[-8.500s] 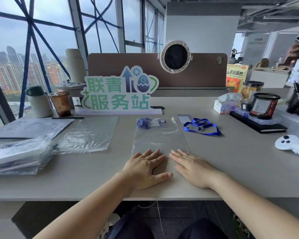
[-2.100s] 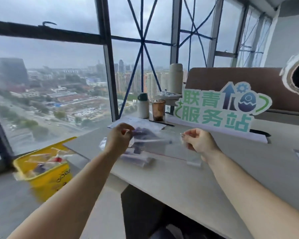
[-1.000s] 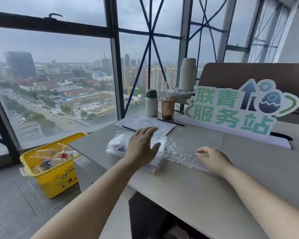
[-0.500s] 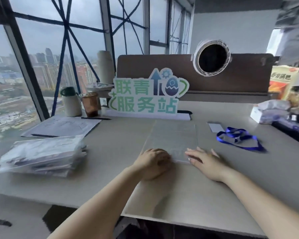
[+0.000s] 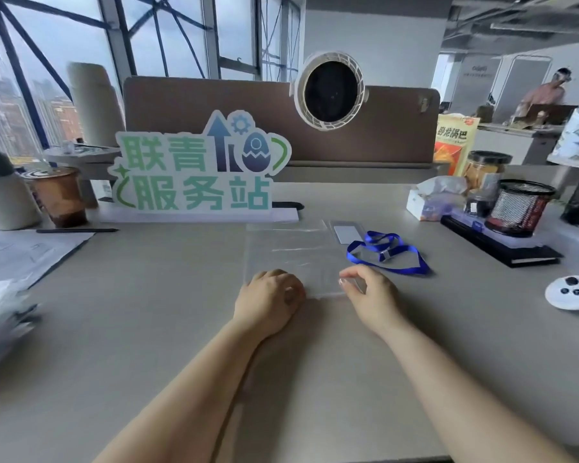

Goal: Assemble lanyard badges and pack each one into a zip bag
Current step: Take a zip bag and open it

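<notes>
An empty clear zip bag (image 5: pixel 291 252) lies flat on the desk in front of me. My left hand (image 5: pixel 268 304) rests curled on its near left edge. My right hand (image 5: pixel 370 295) pinches the near right corner between thumb and forefinger. A blue lanyard (image 5: pixel 386 253) with a metal clip lies loose just right of the bag. Behind the lanyard lies a clear badge holder (image 5: pixel 346 232) with a white card in it. A stack of packed bags (image 5: pixel 0 312) sits at the desk's left edge, blurred.
A green-lettered sign (image 5: pixel 198 175) stands behind the bag. Papers (image 5: pixel 24 252), a pen, a coffee cup (image 5: pixel 61 195) and a bottle are at the left. A tissue box (image 5: pixel 432 202), mesh pen cup (image 5: pixel 518 208), black notebook and white controller (image 5: pixel 572 292) are at the right.
A packed bag went onto the left stack and I turned back to the centre. An empty bag now lies before me. My right fingers went from flat to a pinch on its corner.
</notes>
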Tool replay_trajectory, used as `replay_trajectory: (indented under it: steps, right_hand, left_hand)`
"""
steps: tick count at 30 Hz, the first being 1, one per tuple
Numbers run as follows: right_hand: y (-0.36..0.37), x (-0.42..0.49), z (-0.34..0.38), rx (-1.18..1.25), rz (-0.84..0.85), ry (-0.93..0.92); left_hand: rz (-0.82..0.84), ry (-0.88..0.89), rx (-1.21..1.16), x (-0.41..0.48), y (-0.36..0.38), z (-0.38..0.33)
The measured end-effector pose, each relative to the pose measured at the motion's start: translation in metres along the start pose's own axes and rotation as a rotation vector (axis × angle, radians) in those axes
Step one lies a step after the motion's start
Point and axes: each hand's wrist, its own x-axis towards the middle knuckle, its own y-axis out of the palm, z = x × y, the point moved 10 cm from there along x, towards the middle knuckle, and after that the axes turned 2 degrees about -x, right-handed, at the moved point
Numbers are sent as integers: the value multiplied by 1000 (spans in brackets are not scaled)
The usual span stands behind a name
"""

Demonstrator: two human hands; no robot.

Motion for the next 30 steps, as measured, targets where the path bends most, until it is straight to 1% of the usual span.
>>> replay_trajectory:
  steps: [3, 8, 10, 12, 14, 16, 18, 20, 22, 27, 30]
  right_hand:
    - [-2, -3, -2, 41, -3, 12]
    - [-3, -6, 0, 72, 28, 19]
    - [-4, -7, 3, 91, 15, 10]
    - [-14, -7, 6, 130, -71, -2]
    - [-26, -11, 10, 186, -194, 1]
    - [-28, -15, 9, 311, -259, 69]
    - [-16, -17, 9, 399, -194, 137]
    - [2, -17, 17, 359, -66, 108]
    - [12, -16, 23, 331, 12, 66]
    - [22, -12, 24, 343, 91, 56]
    - [22, -13, 23, 366, 95, 62]
  left_hand:
    - [28, 28, -47, -4, -1, -2]
    - [-2, -38, -22, -10, -11, -2]
    - [-29, -80, -41, -13, -16, 1]
    - [-91, -156, -129, -14, -23, 9]
    - [-175, -237, -249, -16, -31, 17]
    - [-238, -267, -357, -17, -34, 18]
    - [-265, -247, -412, -15, -35, 12]
    - [-241, -204, -432, -14, -31, 4]
    - [-203, -155, -454, -13, -25, -2]
    - [-112, -54, -544, -10, -15, -17]
    - [-74, -49, -567, -10, -11, -21]
